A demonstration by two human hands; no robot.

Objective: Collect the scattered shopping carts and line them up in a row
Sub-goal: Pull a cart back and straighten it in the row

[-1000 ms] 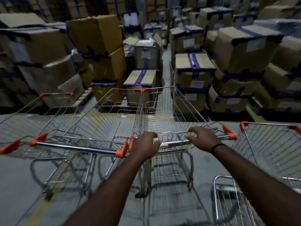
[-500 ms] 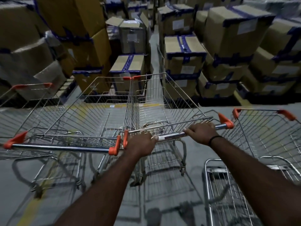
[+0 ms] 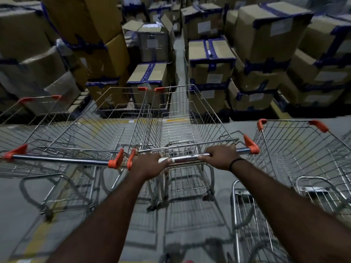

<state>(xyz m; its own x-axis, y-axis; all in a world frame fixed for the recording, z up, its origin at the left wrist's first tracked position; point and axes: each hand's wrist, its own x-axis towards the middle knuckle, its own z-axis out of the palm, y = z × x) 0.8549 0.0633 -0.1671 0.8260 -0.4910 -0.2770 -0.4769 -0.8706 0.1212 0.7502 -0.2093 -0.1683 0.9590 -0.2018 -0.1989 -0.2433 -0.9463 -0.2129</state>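
While both hands, left hand (image 3: 150,165) and right hand (image 3: 221,155), curl their fingers around the middle cart's handle bar (image 3: 187,158), its basket sits just right of the left cart (image 3: 91,130); drifting could snag the right cart (image 3: 303,149).

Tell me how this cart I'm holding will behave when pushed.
Probably light: the middle cart looks empty. Likely rolls freely on the smooth floor. With left hand and right hand gripping its handle apart, it should steer straight.
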